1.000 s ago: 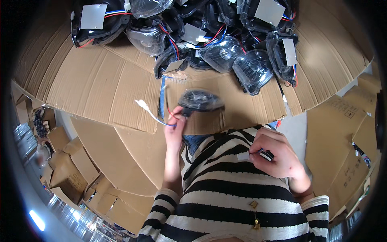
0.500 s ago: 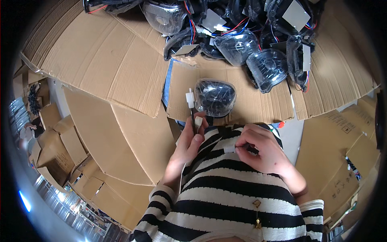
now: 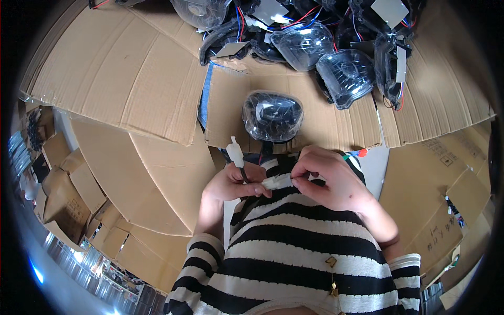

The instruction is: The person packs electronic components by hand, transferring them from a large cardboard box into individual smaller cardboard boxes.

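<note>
White connectors (image 3: 276, 182) between left grip (image 3: 231, 182) and right grip (image 3: 329, 176) (clear-lensed lamp (image 3: 273, 116) beyond)

The white plug (image 3: 284, 181) in the right hand (image 3: 329, 178) has been brought against the white connector (image 3: 270, 184) in the left hand (image 3: 227, 185), though full mating cannot be confirmed.

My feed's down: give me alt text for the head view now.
The left hand and right hand hold white connectors end to end, whether joined is unclear, before a striped shirt; another white connector sticks up by the left hand. A film-wrapped lamp lies beyond on cardboard, with more lamps heaped past it.
</note>
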Action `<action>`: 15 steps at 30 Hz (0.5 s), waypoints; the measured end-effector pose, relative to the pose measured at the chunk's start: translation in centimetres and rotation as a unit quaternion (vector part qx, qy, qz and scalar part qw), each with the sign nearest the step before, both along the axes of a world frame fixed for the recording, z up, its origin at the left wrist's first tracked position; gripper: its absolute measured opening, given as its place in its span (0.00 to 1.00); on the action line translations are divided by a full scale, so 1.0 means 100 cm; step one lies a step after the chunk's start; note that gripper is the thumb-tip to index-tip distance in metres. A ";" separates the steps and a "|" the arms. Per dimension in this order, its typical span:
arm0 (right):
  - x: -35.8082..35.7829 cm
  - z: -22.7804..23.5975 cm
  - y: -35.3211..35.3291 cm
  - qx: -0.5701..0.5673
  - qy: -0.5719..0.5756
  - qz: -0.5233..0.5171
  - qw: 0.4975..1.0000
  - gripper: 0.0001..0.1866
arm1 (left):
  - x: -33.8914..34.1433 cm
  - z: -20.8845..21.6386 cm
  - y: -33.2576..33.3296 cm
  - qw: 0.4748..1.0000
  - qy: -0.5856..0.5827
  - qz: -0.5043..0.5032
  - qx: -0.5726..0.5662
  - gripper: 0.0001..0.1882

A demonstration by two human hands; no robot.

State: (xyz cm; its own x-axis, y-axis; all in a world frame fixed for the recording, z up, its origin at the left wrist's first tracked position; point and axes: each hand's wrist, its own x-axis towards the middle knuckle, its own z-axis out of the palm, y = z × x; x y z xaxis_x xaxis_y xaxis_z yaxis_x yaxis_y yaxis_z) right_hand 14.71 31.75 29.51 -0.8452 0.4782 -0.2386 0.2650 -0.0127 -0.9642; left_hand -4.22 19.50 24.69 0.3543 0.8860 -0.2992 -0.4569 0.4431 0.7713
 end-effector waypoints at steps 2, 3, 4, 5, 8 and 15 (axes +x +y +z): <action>0.001 0.000 0.000 -0.009 -0.008 -0.005 1.000 0.05 | 0.001 0.004 0.006 0.999 -0.029 -0.010 0.014 0.11; 0.001 0.001 0.000 -0.017 -0.009 -0.005 1.000 0.05 | 0.001 0.002 0.008 0.999 -0.028 -0.009 0.013 0.11; 0.001 0.002 0.000 -0.018 -0.009 -0.005 1.000 0.05 | -0.001 -0.001 0.011 0.998 -0.032 -0.028 0.055 0.11; 0.001 0.003 0.001 -0.002 -0.008 -0.001 1.000 0.05 | -0.002 -0.002 0.014 0.993 -0.036 -0.048 0.097 0.10; 0.001 0.009 0.005 0.047 -0.022 0.005 0.999 0.06 | -0.004 0.000 0.020 0.992 -0.019 -0.085 0.088 0.11; 0.005 0.006 -0.002 0.121 -0.021 0.005 0.992 0.07 | -0.001 0.014 0.033 0.984 0.050 -0.169 -0.034 0.10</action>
